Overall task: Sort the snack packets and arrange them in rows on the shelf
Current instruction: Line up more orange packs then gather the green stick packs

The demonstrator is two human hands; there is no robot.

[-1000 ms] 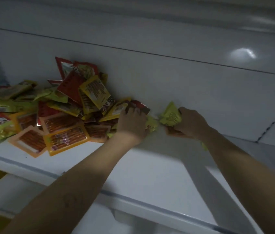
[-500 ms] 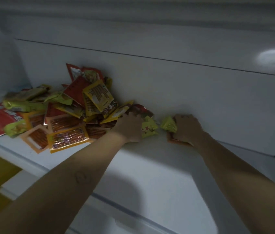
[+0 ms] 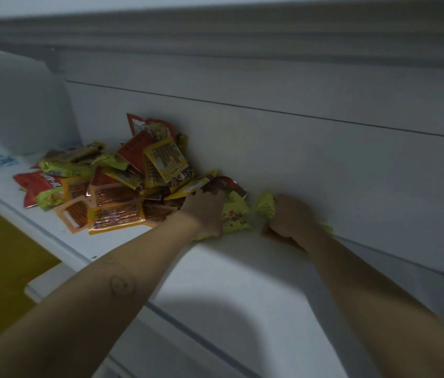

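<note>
White metal shelf (image 3: 215,282), both hands down near its back.
Left hand (image 3: 205,211) lies on a flat yellow-green foil packet (image 3: 235,218), fingers bent into the heap of red, yellow and orange snack packets (image 3: 133,181), its grip impossible to tell; right hand (image 3: 291,216) curls its fingers round a crumpled yellow-green packet (image 3: 264,205).

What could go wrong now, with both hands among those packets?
1. The loose heap of red, yellow and green foil snack packets leans against the back wall; pulling at its edge, where the left hand is, might set it sliding.
2. The orange clear-window packets lie near the white shelf's front edge and could get nudged off.
</note>
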